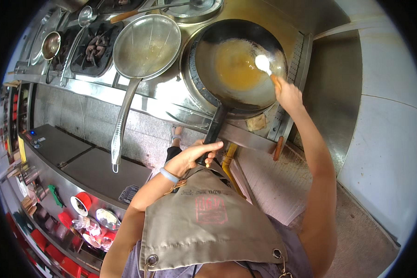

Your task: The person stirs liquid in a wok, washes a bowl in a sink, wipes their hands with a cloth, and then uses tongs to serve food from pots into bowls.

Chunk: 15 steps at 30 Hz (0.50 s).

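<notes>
A dark wok (201, 59) sits on the stove ring, its long black handle (218, 125) pointing towards my body. My left hand (202, 153) is wrapped around the lower end of that handle. Yellowish-brown liquid (237, 67) lies in the bottom of the wok. Over the wok's right side, my right hand (289, 96) grips a utensil (263, 63) by its orange-brown handle. The utensil's rounded head looks bright white; I cannot tell whether it is a spoon or a brush. It appears above the right edge of the liquid.
Left of the wok lies a large round mesh strainer (146, 47), its handle overhanging the counter edge. Beyond it is a bare gas burner (96, 47). A folded cloth (256, 122) lies by the wok. Low steel cabinets (90, 153) stand left; a panelled wall (385, 132) rises right.
</notes>
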Each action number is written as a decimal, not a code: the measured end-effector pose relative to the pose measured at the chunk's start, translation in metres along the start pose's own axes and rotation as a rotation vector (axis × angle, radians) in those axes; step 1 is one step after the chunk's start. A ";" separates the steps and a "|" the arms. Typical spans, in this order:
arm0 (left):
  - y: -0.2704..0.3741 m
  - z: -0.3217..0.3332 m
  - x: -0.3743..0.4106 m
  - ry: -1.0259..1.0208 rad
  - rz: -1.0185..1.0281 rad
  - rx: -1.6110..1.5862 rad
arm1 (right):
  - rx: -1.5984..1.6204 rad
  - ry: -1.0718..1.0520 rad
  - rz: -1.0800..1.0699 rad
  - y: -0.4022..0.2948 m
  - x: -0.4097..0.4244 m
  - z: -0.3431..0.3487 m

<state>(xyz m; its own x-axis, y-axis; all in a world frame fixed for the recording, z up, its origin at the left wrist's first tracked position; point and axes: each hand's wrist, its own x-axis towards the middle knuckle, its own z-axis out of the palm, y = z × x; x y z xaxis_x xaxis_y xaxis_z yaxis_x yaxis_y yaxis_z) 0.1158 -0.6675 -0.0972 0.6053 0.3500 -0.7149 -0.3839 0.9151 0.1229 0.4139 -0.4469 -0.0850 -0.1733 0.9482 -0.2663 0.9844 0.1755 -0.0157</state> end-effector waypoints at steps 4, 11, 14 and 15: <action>0.001 0.007 -0.004 0.083 0.011 0.169 | 0.289 -0.254 0.058 -0.017 -0.042 -0.025; 0.019 0.046 -0.034 0.115 0.093 0.192 | 0.450 0.031 0.091 -0.053 -0.040 -0.030; 0.021 0.048 -0.040 0.128 0.123 0.212 | 0.435 0.277 0.094 -0.051 -0.050 -0.047; 0.022 0.050 -0.042 0.135 0.124 0.224 | 0.437 0.349 0.113 -0.046 -0.056 -0.051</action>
<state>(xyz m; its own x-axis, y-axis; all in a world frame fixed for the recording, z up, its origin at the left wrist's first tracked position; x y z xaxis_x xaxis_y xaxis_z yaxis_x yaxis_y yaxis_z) 0.1171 -0.6515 -0.0302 0.4588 0.4461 -0.7684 -0.2770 0.8936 0.3533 0.3768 -0.4945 -0.0201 0.0069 0.9990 0.0436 0.9063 0.0122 -0.4224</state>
